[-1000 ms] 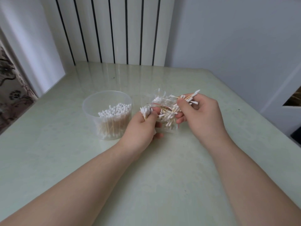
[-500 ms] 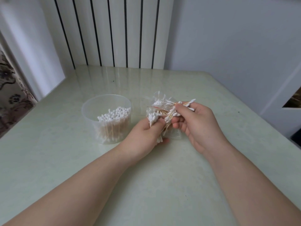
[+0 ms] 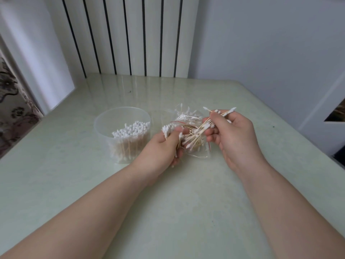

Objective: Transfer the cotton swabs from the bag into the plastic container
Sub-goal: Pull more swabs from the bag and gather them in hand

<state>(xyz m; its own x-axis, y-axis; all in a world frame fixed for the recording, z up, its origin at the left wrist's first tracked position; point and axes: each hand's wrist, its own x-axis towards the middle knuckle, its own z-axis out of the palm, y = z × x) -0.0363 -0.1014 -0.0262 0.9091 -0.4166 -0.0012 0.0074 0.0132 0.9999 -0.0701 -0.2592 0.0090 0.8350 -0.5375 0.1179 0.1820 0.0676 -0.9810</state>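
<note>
- Gripping an upright bundle of cotton swabs [image 3: 168,130], tips up, the left hand [image 3: 162,148] curls round the sticks, near the plastic container
- right hand [image 3: 233,135] pinches a loose, crossed clutch between thumb and fingers; half a second ago it sat against the left, now it is drawn up and rightward, apart
- bag [image 3: 186,116] lies crumpled on the table [image 3: 186,212] between the hands; some swabs remain inside
- plastic container [image 3: 104,120] stands left, partly filled; judgement: still gathering, drop-in not yet made
</note>
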